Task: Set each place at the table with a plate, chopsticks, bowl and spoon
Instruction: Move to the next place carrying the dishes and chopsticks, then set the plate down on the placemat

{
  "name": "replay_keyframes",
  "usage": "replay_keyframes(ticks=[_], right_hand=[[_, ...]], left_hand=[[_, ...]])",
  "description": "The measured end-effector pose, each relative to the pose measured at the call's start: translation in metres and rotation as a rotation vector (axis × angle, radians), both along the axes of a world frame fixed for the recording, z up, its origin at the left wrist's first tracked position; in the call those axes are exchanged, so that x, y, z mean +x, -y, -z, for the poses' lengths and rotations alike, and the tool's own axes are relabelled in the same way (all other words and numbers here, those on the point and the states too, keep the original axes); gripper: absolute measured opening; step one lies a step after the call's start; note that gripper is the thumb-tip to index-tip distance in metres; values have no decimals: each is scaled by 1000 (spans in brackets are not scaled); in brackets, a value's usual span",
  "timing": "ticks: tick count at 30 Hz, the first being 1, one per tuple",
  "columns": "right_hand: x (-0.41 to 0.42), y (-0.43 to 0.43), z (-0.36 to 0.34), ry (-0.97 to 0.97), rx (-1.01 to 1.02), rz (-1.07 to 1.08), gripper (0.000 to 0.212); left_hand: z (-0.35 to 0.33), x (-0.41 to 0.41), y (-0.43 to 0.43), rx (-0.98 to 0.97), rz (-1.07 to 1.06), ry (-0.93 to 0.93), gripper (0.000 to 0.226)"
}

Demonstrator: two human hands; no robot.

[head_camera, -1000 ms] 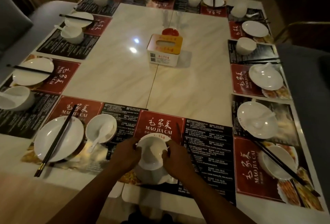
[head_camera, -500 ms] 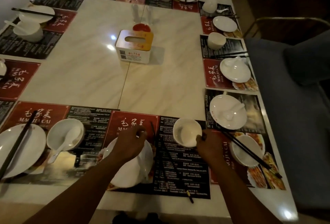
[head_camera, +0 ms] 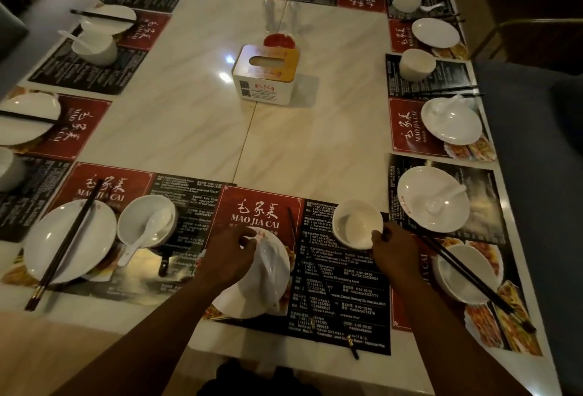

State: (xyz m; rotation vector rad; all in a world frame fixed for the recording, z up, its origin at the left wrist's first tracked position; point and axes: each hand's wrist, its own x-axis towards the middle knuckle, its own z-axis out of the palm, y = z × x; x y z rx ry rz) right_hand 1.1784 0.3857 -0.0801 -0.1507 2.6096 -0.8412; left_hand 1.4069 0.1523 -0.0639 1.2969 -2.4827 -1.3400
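Observation:
At the near place, a white plate [head_camera: 239,304] sits on the red end of a placemat [head_camera: 344,301]. My left hand [head_camera: 230,256] is over the plate and holds the handle of a white spoon [head_camera: 269,266], which lies across the plate. My right hand [head_camera: 394,250] pinches the near rim of a small white bowl [head_camera: 353,225], which stands upright on the black part of the mat to the right of the plate. Dark chopsticks [head_camera: 292,225] lie lengthwise on the mat between plate and bowl.
A tissue box [head_camera: 266,75] stands mid-table. To the left is a plate with chopsticks [head_camera: 69,244] and a bowl with a spoon [head_camera: 146,225]. On the right are a plate with a spoon [head_camera: 432,198] and a dish crossed by chopsticks [head_camera: 463,272]. More place settings line the far edges.
My right hand carried the bowl off the plate and set it on the mat to the right. My left hand stayed at the plate and now holds the spoon.

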Motion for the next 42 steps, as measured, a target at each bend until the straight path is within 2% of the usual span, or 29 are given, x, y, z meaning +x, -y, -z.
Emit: replay_keyframes(ticks=[3, 5, 7, 8, 10, 13, 16, 20, 24, 28, 32, 38, 42], right_hand=[[6, 2, -4, -65, 61, -34, 21], [16, 5, -13, -255, 144, -76, 25], [37, 16, -32, -452, 111, -151, 21], [51, 26, -42, -456, 50, -221, 14], [87, 47, -52, -272, -40, -384, 7], [141, 74, -39, -10, -2, -571, 9], [176, 88, -23, -14, 101, -643, 26], [190, 96, -14, -61, 225, -624, 37], [190, 103, -9, -20, 297, -558, 41], [187, 100, -7, -6, 212, -451, 33], [174, 74, -18, -11, 128, -372, 12], [139, -10, -16, -72, 229, -154, 16], [121, -38, -7, -85, 263, -126, 16]], left_hand=[[0, 3, -2, 13, -23, 30, 19], [2, 6, -2, 20, -20, 42, 19], [4, 11, 1, 27, -8, 69, 20], [5, 13, 2, 30, -6, 83, 22], [8, 17, 4, 27, 5, 110, 25], [11, 25, 6, 36, 56, 132, 27], [13, 33, 9, 46, 87, 129, 25], [16, 40, 11, 60, 116, 106, 24], [20, 42, 14, 54, 175, 94, 25], [23, 40, 18, 55, 216, 97, 26], [22, 35, 21, 62, 239, 102, 25], [22, 20, 16, 72, 240, 94, 23], [21, 12, 7, 80, 243, 80, 25]])
